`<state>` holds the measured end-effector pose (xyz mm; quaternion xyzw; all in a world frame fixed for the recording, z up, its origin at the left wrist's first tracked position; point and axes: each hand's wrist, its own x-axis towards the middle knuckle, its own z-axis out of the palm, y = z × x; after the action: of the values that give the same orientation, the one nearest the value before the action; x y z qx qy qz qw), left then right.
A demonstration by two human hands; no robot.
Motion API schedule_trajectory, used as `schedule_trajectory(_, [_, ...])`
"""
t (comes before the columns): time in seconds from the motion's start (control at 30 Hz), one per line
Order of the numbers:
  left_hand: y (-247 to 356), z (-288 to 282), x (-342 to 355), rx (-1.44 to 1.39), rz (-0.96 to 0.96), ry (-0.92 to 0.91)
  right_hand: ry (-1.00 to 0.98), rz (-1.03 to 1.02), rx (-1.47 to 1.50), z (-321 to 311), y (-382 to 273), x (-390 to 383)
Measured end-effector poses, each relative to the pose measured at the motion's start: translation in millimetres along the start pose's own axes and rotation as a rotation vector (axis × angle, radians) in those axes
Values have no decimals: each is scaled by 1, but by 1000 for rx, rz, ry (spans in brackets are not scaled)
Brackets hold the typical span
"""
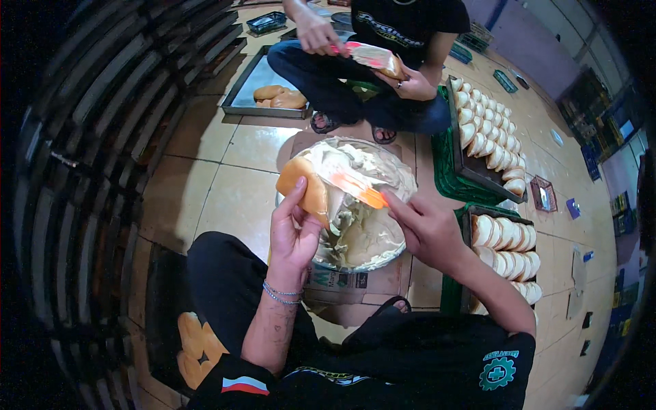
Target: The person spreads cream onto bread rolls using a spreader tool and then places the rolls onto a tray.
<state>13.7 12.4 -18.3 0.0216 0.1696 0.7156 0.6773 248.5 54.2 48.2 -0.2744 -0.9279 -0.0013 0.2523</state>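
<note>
My left hand [294, 232] holds a golden bread bun [301, 188] up at the near left rim of a large round bowl [348, 266]. Pale cream [372, 160] fills that bowl and clings to its sides. In my right hand [427, 229] is an orange spatula [369, 197], its blade smeared with cream and reaching over the bowl toward the bun's inner face. Whether the blade touches the bun I cannot tell. Flattened cardboard [342, 297] lies under the bowl.
Across from me a seated person [403, 48] spreads cream on a bun with a pink spatula. Trays of filled buns [488, 126] [506, 246] stand on green crates at the right. A metal tray [239, 106] holds plain buns, more buns [198, 348] lie lower left, and dark racks [102, 137] line the left.
</note>
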Motion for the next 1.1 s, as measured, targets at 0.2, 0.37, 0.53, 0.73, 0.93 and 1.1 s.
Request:
schedule_trajectory(0.2, [-1, 9, -2, 173, 301, 4, 42, 184, 215, -13, 3, -15])
schedule_trajectory(0.37, [-21, 5, -1, 651, 588, -38, -174, 791, 918, -14, -13, 2])
schedule_trajectory(0.53, [-24, 17, 0, 1140, 802, -150, -195, 892, 1139, -27, -21, 14])
schedule_trajectory(0.73, [-18, 13, 6, 1432, 946, -137, -109, 644, 835, -22, -28, 4])
schedule_trajectory(0.93, [-10, 11, 6, 1604, 1076, -29, -76, 206, 413, -23, -53, -12])
schedule_trajectory(1.1, [-10, 13, 3, 1587, 1032, 38, -223, 186, 405, -39, -51, -11])
